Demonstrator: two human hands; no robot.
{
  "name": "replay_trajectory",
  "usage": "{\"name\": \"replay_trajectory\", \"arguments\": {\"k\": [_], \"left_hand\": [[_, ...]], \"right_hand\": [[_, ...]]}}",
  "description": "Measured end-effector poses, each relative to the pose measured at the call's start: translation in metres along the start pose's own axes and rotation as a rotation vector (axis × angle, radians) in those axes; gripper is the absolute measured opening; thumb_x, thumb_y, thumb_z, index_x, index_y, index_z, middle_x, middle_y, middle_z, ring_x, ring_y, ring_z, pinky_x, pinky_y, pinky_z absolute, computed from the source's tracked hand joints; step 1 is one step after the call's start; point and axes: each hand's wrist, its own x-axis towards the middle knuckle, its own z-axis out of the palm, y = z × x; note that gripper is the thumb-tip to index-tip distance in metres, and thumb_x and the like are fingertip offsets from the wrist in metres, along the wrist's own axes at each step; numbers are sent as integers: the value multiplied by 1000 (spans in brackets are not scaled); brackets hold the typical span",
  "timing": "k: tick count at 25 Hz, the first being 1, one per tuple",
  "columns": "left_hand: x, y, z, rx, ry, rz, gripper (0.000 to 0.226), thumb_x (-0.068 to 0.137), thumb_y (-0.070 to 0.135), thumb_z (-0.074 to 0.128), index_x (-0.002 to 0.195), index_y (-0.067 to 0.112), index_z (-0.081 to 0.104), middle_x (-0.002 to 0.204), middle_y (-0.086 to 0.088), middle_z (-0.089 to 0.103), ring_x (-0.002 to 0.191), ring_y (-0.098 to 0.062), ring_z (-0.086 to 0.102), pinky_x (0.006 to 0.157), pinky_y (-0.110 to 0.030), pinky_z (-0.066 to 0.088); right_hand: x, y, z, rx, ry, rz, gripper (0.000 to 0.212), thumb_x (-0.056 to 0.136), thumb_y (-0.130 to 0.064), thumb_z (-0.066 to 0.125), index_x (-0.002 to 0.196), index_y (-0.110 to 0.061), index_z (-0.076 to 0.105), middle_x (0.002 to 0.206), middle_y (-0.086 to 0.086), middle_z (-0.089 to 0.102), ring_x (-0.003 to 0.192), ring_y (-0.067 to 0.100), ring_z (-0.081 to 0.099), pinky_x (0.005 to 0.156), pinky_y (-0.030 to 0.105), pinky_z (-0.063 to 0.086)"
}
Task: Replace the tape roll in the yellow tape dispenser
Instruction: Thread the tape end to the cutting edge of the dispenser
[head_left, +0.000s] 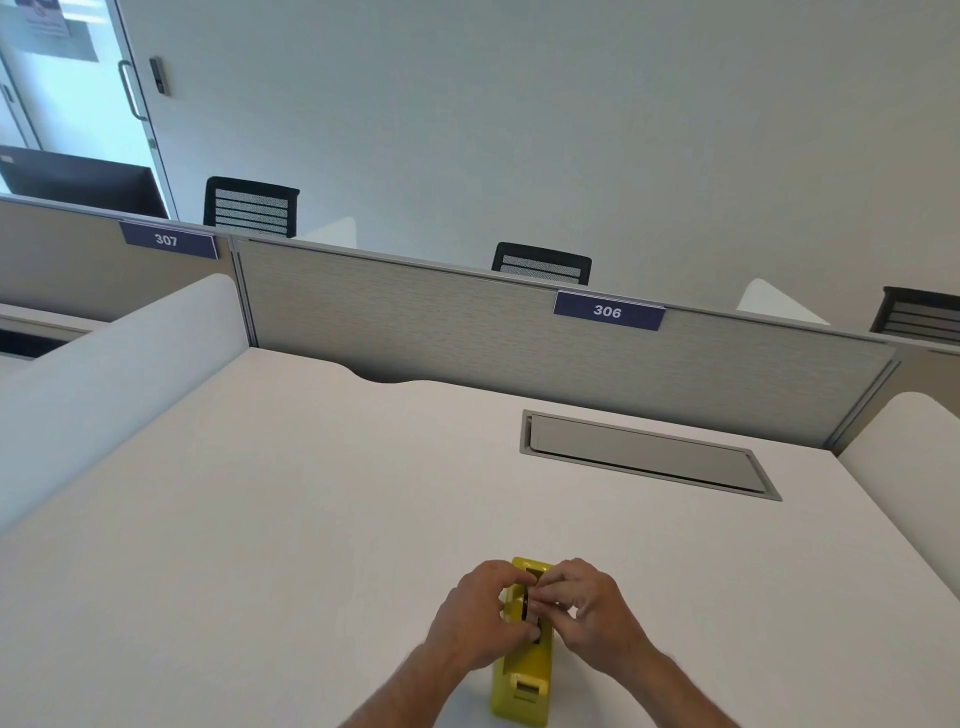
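Note:
The yellow tape dispenser (524, 680) stands on the white desk (311, 493) near its front edge, with its cutter end toward me. My left hand (475, 618) wraps around the dispenser's left side at the roll slot. My right hand (592, 613) meets it from the right, fingertips pinched at a dark tape roll (527, 605) seated in the slot. Both hands cover most of the roll, so only a sliver of it shows between the fingers.
A grey cable hatch (644, 454) is set flush into the desk at the back right. A fabric partition (467, 332) with the label 306 closes the far edge, and white side dividers (104, 389) flank the desk. Office chairs stand beyond the partition.

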Motion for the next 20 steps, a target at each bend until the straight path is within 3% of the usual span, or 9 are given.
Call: {"name": "replay_trajectory", "arguments": {"k": [6,9,12,15,20], "left_hand": [[2,-2,1,-21,-4,4,56,74,43,81,126,40,62,138,16,54,122,-14,57,103,-36,55],[0,-1,-1,-22,-13,1,60,73,42,82,129,40,59,141,16,54,120,-13,57,103,-35,54],[-3,-4,-8,-27,-73,0,84,68,39,88,142,40,48,149,13,47,121,-13,55,104,-32,53],[-7,-9,-19,118,-146,-16,106,64,49,90,152,46,30,162,10,32,137,-18,47,113,-39,46],[-11,-6,-21,314,-162,21,107,70,59,82,154,51,16,167,10,25,151,-19,30,121,-44,34]], "right_hand": [[-2,-7,1,-125,11,-69,6,84,-24,68,85,-26,74,87,-14,65,83,3,53,64,22,51],[-4,-10,1,-194,20,-91,12,88,-29,56,84,-23,66,88,-13,63,83,6,52,61,24,51],[-6,-14,0,-251,21,-100,15,90,-31,50,85,-23,61,86,-10,61,81,9,52,56,26,52],[-7,-18,0,-309,24,-104,17,89,-32,47,84,-23,59,85,-10,60,80,10,53,50,25,51],[-9,-22,3,-365,18,-75,16,89,-32,44,82,-24,56,81,-10,57,76,9,52,45,23,48]]}}
